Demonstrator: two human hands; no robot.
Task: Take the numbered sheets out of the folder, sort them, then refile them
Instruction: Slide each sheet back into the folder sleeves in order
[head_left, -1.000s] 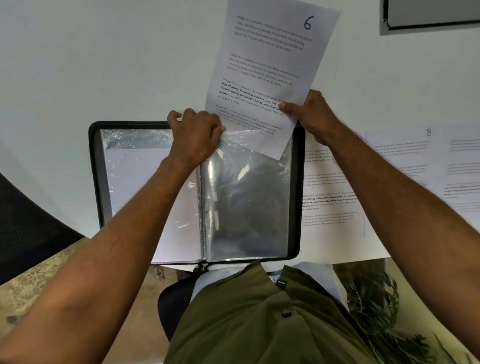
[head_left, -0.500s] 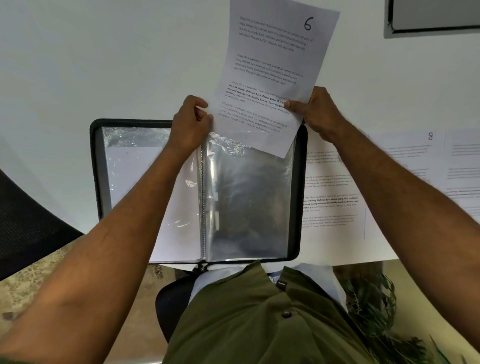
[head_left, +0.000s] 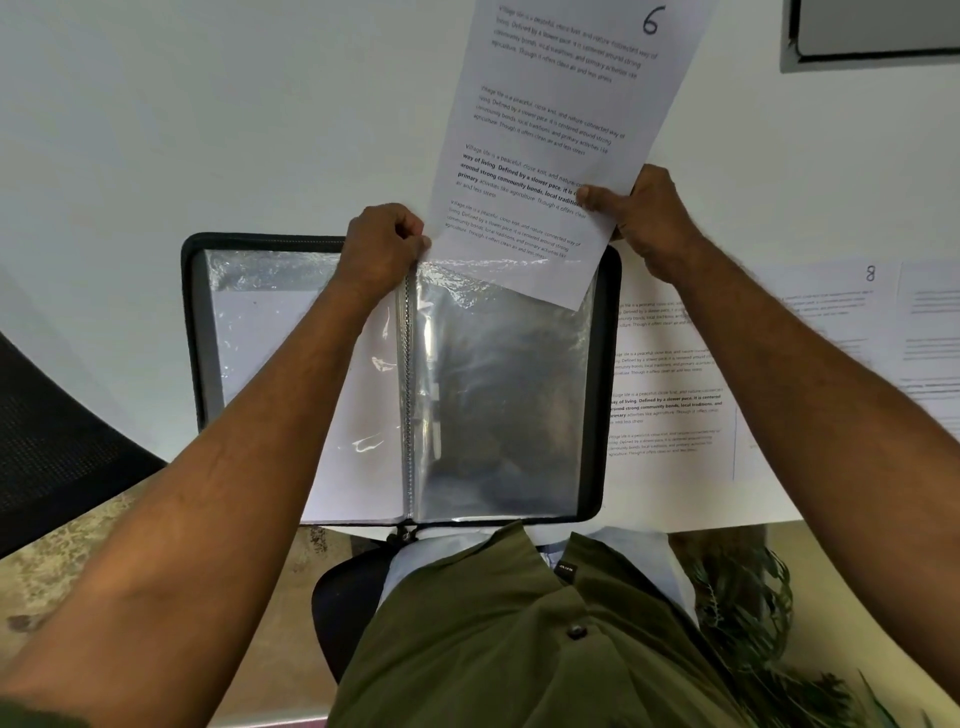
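Sheet 6 (head_left: 561, 130) is held tilted above the open folder (head_left: 605, 364) on the desk (head_left: 208, 130) — pinched by the right hand (head_left: 644, 208); the sleeve's top edge (head_left: 498, 270) is gripped by the left hand (head_left: 382, 244).

Glossy, crinkled clear plastic sleeves (head_left: 498, 395) are seen inside the folder (head_left: 605, 364), edged in matt black cloth. Above it, matt white paper forms sheet 6 (head_left: 561, 130). A smooth white table (head_left: 208, 130) lies beneath.

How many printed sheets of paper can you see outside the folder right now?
3 at least: the sheet marked 6 pinched in the right hand, the sheet marked 8 on the table right of the folder, and another sheet at the right edge. More may be hidden beneath.
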